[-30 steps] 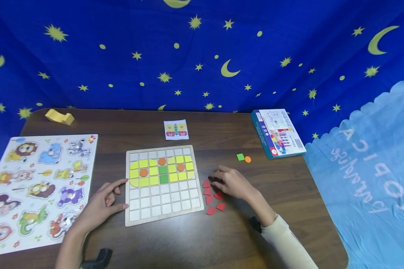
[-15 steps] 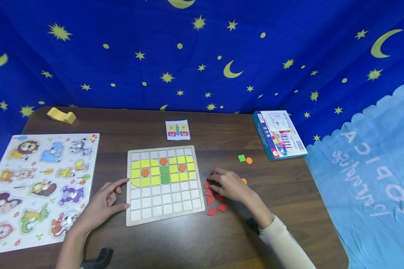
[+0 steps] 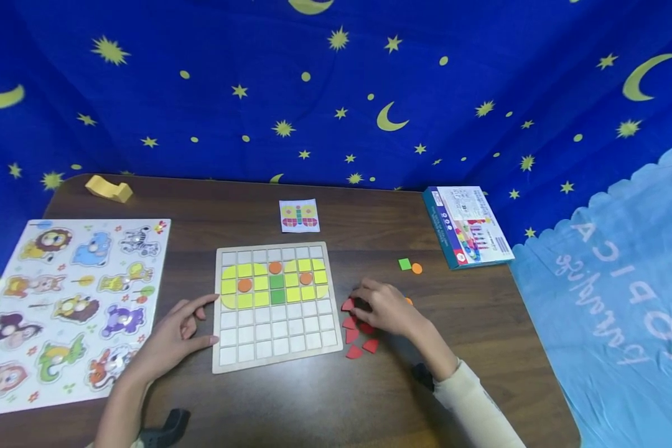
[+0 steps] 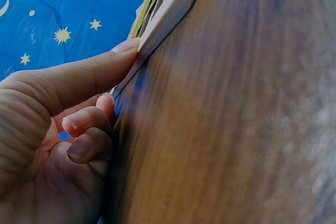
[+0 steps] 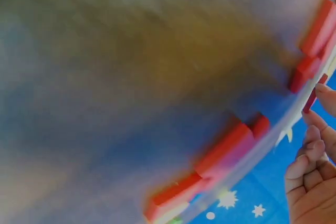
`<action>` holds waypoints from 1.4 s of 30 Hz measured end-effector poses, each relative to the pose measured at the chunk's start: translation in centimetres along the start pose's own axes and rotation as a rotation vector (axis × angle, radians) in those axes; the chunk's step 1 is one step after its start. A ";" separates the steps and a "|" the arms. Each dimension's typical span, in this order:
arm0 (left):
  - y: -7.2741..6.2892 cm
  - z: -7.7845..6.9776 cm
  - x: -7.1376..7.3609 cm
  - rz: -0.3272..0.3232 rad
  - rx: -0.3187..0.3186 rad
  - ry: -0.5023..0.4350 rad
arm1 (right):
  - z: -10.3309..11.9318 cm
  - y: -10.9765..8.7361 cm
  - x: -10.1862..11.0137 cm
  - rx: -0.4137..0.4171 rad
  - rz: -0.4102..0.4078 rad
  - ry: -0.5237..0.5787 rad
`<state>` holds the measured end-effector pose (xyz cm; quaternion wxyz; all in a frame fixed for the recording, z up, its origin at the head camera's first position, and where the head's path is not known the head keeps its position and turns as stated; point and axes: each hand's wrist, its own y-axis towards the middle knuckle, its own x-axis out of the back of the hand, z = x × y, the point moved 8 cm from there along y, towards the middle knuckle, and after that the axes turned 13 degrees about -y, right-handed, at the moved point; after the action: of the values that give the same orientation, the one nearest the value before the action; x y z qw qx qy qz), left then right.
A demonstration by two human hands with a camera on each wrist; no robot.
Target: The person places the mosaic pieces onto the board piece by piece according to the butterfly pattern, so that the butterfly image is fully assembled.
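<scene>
While your R hand (image 3: 391, 308) works at the right side of the grid board (image 3: 280, 330), there's a red piece (image 5: 314, 97) pinched btw thumb and finger, edge-on in the right wrist cam. So yeah, that hand's grasping; other fingers are curled in. Held piece is just off the board's right edge, by the other loose red pcs (image 3: 351, 336) on the table.

What's changed vs a sec ago: not much tbh. Head view drifted a bit, and an orange sliver (image 3: 409, 301) now peeks out behind the R hand. Board fill's the same, no new pc has landed, so every red one is still off it. Rn it's got yellow pcs (image 3: 261, 283), orange discs (image 3: 245, 285) and green squares (image 3: 277, 282) in the upper part, w/ the lower three rows just pale squares.

Your L hand (image 3: 170, 333) isn't clenched: index + thumb are extended, tips touching the board's left edge, rest of the fingers bent.

Further out: butterfly card (image 3: 299, 215) just past the board's far edge, loose green square (image 3: 405, 264) and orange disc (image 3: 417, 269) off to the right, then the box (image 3: 473, 224). Animal puzzle (image 3: 98, 333) is on the left, w/ a yellow block (image 3: 108, 188) beyond it.
</scene>
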<state>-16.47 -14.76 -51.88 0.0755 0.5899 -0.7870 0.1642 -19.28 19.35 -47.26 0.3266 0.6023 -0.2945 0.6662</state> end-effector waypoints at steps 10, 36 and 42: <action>0.0 0.0 0.1 -0.001 0.014 0.012 | 2.9 2.4 1.9 0.052 -0.032 -0.007; -0.2 0.4 0.4 -0.019 0.036 -0.031 | 15.6 11.7 -0.6 0.251 0.085 -0.072; 0.0 0.3 0.3 -0.014 0.013 -0.055 | 17.4 12.6 -1.2 0.255 0.089 -0.099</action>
<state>-16.48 -15.11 -52.04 0.0511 0.6000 -0.7836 0.1525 -18.53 -2.11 -46.72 0.2029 0.6573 -0.2495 0.6816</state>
